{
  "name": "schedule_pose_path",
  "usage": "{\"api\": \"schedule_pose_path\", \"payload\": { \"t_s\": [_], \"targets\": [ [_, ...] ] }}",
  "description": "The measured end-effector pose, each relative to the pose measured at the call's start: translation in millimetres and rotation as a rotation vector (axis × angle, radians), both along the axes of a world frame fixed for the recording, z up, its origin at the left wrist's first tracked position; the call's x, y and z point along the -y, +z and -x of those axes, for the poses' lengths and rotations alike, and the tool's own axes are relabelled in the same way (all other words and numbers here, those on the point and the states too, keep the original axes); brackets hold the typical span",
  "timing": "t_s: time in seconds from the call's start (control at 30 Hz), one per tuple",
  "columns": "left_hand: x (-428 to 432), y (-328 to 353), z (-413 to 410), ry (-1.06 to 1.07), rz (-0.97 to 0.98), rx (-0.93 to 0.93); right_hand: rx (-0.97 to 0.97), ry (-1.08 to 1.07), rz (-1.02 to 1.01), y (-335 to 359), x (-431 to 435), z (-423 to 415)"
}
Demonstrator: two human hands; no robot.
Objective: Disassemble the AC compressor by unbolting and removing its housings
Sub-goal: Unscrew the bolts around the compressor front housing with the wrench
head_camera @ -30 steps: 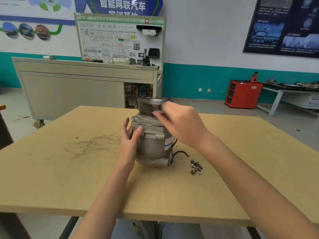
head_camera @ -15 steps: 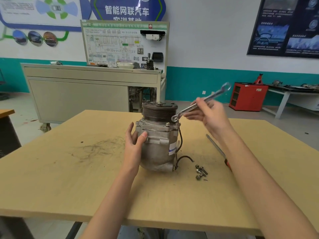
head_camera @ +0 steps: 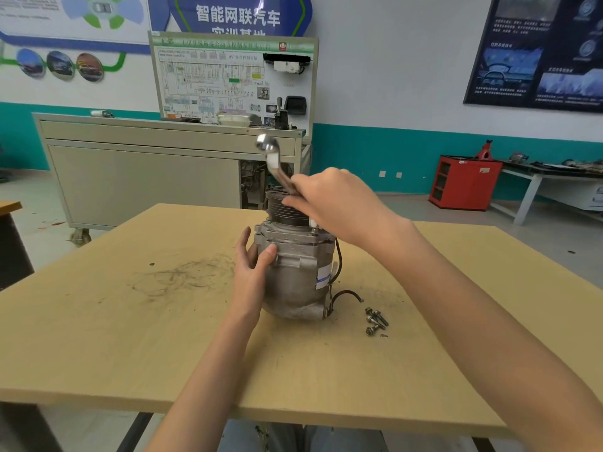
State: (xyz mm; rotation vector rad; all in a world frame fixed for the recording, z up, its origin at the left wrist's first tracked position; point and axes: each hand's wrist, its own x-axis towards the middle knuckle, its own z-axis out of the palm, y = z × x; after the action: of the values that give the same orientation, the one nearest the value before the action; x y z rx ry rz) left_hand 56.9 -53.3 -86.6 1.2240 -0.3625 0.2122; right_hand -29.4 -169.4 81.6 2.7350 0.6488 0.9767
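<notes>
the metal compressor (head_camera: 295,265) looks heavy and rigid, so the left hand (head_camera: 251,272) cups its body while the right hand (head_camera: 329,203) grips the wrench (head_camera: 275,164) above it

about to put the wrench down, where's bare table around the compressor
Bare table lies between the forearms, in front of the compressor. More lies left of the left hand, though scuffed. Crowded: right of the compressor's base, where the cable and bolts lie. The right hand holds the wrench; its forearm hides some table behind.
</notes>
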Motion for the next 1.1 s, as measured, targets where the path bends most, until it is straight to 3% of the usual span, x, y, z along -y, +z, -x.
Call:
{"api": "schedule_pose_path", "payload": {
  "t_s": [0.23, 0.3, 0.37, 0.47, 0.6, 0.67, 0.77, 0.83, 0.9, 1.0, 1.1],
  "targets": [
    [2.0, -2.8, -0.9, 0.031, -0.015, 0.012, 0.160, -0.030, 0.288, -28.6, -20.1, 2.5],
    [2.5, -3.4, -1.2, 0.042, -0.028, 0.008, 0.246, -0.007, 0.222, -35.7, -18.3, 4.2],
    [2.0, -2.6, -1.4, 0.026, -0.028, -0.002, 0.352, 0.168, 0.003, -41.7, -5.6, 3.5],
    [1.0, -1.3, -0.4, 0.004, -0.017, -0.020, 0.266, 0.386, -0.522, -61.3, 22.0, 9.9],
    [2.1, -1.9, -1.1, 0.016, -0.020, -0.028, -0.227, 0.582, -1.604, -82.4, 48.3, 2.6],
    [2.3, -3.1, -2.1, 0.016, -0.023, -0.031, -0.460, 0.628, -1.903, -82.9, 58.2, -12.1],
    [1.8, -2.6, -1.8, 0.018, -0.028, -0.030, -0.715, 0.663, -2.124, -82.4, 65.3, -29.5],
    [1.1, -3.0, -2.4, 0.015, -0.030, -0.025, -0.784, 0.684, -2.154, -80.6, 68.9, -34.7],
    [0.7, -2.3, -1.5, 0.005, -0.032, -0.024, -0.689, 0.644, -2.064, -72.3, 72.3, -34.3],
    [-0.3, -1.4, -0.1, -0.001, -0.034, -0.027, -0.309, 0.422, -1.719, -49.8, 71.5, -24.7],
    [-0.8, -0.6, 0.4, -0.002, -0.033, -0.021, -0.115, 0.324, -1.250, -24.4, 55.6, -7.9]
  ]
}}
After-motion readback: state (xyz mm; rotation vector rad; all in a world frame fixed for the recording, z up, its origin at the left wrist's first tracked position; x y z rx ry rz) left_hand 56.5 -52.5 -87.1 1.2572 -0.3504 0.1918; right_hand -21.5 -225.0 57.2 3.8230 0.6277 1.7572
